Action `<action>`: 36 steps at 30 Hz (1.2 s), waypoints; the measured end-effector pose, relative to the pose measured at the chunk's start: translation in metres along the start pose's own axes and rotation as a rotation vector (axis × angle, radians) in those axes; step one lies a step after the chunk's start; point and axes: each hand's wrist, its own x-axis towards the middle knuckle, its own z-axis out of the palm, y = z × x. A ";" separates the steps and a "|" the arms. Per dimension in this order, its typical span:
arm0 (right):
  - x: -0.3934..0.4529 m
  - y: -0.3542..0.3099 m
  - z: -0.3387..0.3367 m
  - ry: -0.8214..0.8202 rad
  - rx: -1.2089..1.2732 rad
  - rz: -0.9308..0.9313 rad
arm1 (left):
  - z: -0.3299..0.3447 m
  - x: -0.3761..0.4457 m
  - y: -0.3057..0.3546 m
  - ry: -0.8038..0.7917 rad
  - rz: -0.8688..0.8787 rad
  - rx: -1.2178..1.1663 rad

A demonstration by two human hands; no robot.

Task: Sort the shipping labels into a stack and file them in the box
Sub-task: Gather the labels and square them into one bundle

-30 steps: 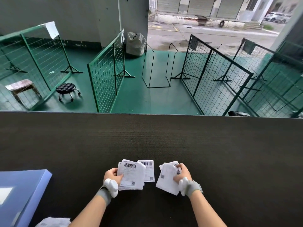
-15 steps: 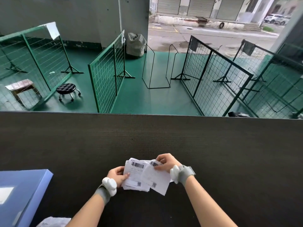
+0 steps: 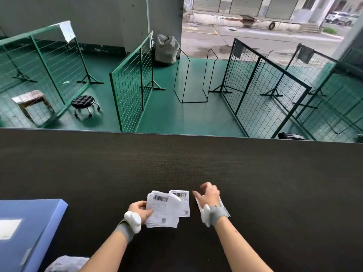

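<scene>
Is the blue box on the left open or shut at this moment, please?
Shut, as far as shows: the blue box presents a flat closed top with a white patch, and no labels are inside; its near end runs out of frame.

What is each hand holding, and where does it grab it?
The left hand pinches the stack of labels at its left edge. The right hand holds nothing.

The dark tabletop (image 3: 275, 183) lies bare beyond and to the right of the hands, so passage is left there. On the left, the way is blocked by the blue box (image 3: 29, 228) at the table's edge, with a crumpled plastic bag (image 3: 64, 265) just beside its near corner.
</scene>
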 end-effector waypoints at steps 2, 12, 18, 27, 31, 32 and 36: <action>0.007 0.019 -0.012 -0.001 -0.093 0.264 | -0.002 0.006 -0.002 0.081 -0.014 0.005; 0.007 0.072 -0.016 -0.105 -0.168 0.363 | 0.009 0.009 -0.008 0.106 -0.056 0.108; 0.007 0.060 -0.017 -0.025 0.406 0.179 | 0.008 0.007 -0.009 0.071 -0.062 0.072; -0.018 -0.026 0.005 -0.415 0.262 -0.251 | 0.008 -0.002 -0.004 -0.095 -0.022 -0.096; -0.032 -0.040 0.031 -0.428 0.186 -0.295 | 0.004 -0.004 -0.004 -0.152 -0.021 -0.111; -0.035 -0.041 0.035 -0.440 0.209 -0.283 | 0.003 -0.004 -0.004 -0.145 -0.023 -0.098; -0.029 -0.039 0.043 -0.264 0.219 -0.206 | -0.002 -0.003 -0.005 -0.051 -0.015 -0.045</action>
